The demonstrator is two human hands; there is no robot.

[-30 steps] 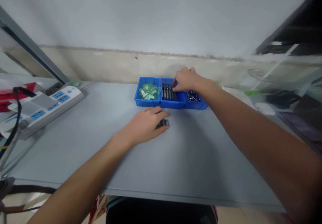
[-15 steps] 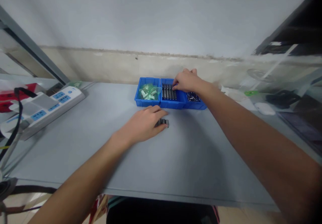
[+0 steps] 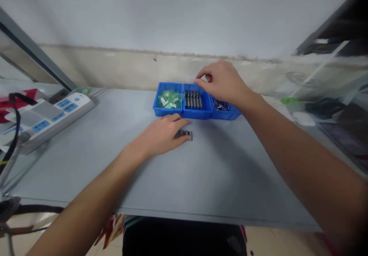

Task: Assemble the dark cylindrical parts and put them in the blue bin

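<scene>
My left hand [image 3: 163, 135] rests on the table, its thumb and fingers closed around a small dark ribbed metal piece [image 3: 188, 134]; most of that piece is hidden under the hand. My right hand [image 3: 222, 80] is raised over the back of the middle blue bin [image 3: 198, 113]. Its thumb and forefinger are slightly apart and nothing shows between them. Inside that bin, several dark ribbed strips [image 3: 193, 100] lie side by side. The left blue bin [image 3: 168, 113] holds a green-tinted plastic bag [image 3: 171, 99] with pale parts. Small shiny metal parts [image 3: 220, 105] fill the right blue bin [image 3: 230, 114].
A white power strip [image 3: 67, 112] with plugs and cables lies at the left of the grey table [image 3: 184, 183]. Behind the bins stands a wall [image 3: 120, 66]. A white mouse-like object [image 3: 304, 119] and a dark flat panel [image 3: 342, 139] are at the right.
My right hand has lifted up and back from the strips in the middle bin, leaving them in fuller view. My left hand stays at the metal piece. The view has shifted slightly.
</scene>
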